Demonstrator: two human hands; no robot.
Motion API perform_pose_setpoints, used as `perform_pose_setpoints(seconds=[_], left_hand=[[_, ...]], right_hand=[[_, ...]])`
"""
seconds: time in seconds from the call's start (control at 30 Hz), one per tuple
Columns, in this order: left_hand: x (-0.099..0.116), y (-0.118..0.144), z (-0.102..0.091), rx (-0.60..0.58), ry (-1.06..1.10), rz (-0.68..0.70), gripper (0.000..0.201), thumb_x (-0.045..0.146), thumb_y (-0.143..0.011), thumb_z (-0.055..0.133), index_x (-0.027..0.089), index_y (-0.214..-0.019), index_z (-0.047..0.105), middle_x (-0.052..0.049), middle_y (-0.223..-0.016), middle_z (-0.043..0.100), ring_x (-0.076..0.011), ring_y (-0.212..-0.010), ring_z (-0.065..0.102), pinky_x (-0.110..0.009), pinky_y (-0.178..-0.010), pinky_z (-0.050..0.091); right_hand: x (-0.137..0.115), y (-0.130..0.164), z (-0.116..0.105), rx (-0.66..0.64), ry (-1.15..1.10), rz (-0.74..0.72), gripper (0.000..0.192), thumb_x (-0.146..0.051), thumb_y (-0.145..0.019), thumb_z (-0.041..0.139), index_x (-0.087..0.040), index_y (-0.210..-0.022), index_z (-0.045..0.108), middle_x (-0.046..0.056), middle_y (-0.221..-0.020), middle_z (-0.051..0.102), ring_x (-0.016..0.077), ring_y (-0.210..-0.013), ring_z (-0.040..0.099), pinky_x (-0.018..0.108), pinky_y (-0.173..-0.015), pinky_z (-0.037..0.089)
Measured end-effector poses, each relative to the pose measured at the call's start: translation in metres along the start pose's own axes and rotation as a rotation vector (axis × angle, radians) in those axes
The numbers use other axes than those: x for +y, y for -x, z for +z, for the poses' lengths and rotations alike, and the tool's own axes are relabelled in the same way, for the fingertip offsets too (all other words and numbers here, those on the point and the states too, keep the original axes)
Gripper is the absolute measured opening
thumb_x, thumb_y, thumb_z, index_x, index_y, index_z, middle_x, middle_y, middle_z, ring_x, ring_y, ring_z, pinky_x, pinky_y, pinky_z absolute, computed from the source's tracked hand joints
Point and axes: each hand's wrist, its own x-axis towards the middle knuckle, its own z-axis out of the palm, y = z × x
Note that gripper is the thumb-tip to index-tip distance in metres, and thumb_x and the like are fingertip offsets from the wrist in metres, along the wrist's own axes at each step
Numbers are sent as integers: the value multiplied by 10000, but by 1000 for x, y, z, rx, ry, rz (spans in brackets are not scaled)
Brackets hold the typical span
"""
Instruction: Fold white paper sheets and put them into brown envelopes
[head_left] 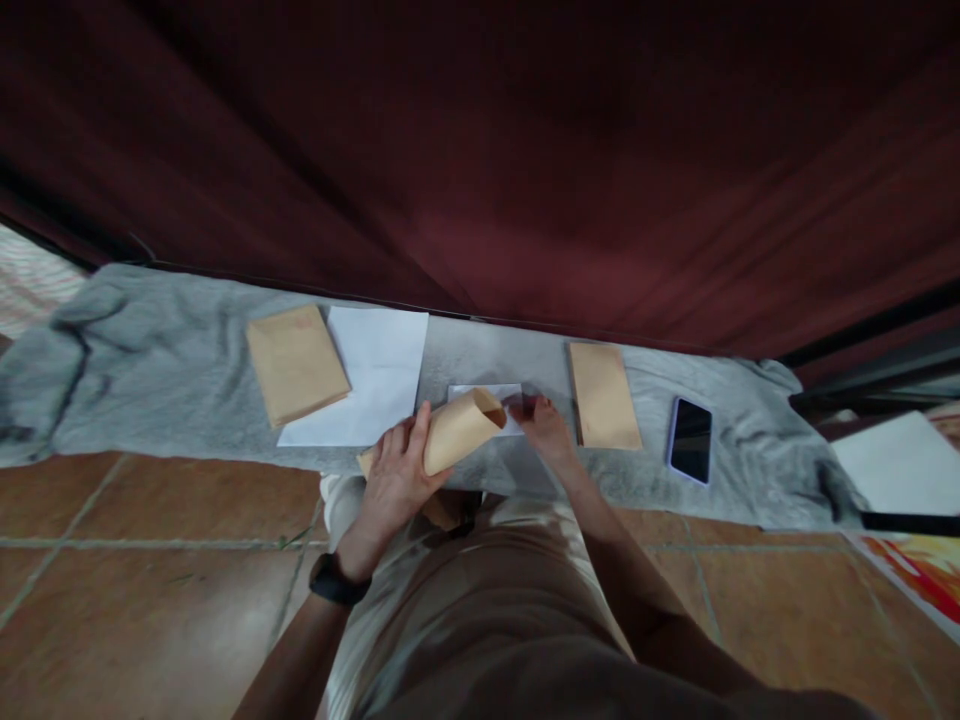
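The left hand (395, 478) gripped a brown paper envelope (459, 430) around its lower half, fingers wrapped over the top face and the mouth bowed open toward the right. The envelope was held just above a grey cloth (157, 370) spread on the tiled floor, directly in front of the person's knees. The right hand (546, 428) rested with its fingertips pinching or pressing a folded white sheet (480, 395) that lay flat on the cloth just beyond the envelope mouth; blur made it impossible to tell whether the sheet was lifted. The envelope appeared light and thin, stiff enough to hold a curve but easily creased, so a grip along the side edges, away from the mouth, looked best suited to keeping it open. The sheet appeared limp and smooth, best taken at one short edge. To the left lay a stack of brown envelopes (297, 362) partly overlapping loose white paper (373, 388). To the right lay another brown envelope (604, 395), and beyond it a phone (691, 440), face up.
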Motion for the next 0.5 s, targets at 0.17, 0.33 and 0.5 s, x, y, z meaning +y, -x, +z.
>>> perform_pose_setpoints(seconds=[0.17, 0.33, 0.5], left_hand=[[-1, 3, -4, 21, -83, 23, 1012, 412, -877, 728, 201, -1670, 136, -189, -1382, 543, -376, -1229, 539, -532, -1106, 417], [-6, 7, -7, 34, -143, 11, 968, 353, -875, 722, 172, -1659, 184, -200, -1370, 552, -386, -1272, 522, -550, -1135, 390], [-14, 11, -8, 34, -155, -11, 949, 350, -896, 687, 168, -1663, 158, -205, -1392, 546, -382, -1319, 503, -550, -1144, 385]], right_hand=[[-21, 7, 7, -13, 220, 51, 625, -507, -926, 715, -129, -1394, 545, 270, -1361, 625, 385, -1182, 657, 432, -925, 515], [-29, 1, 3, -68, 304, 79, 602, -503, -929, 718, -138, -1383, 567, 251, -1287, 680, 354, -1149, 684, 401, -914, 515], [-26, -1, 3, -96, 280, 76, 457, -477, -930, 709, -155, -1245, 634, 215, -1253, 695, 335, -1133, 681, 387, -900, 509]])
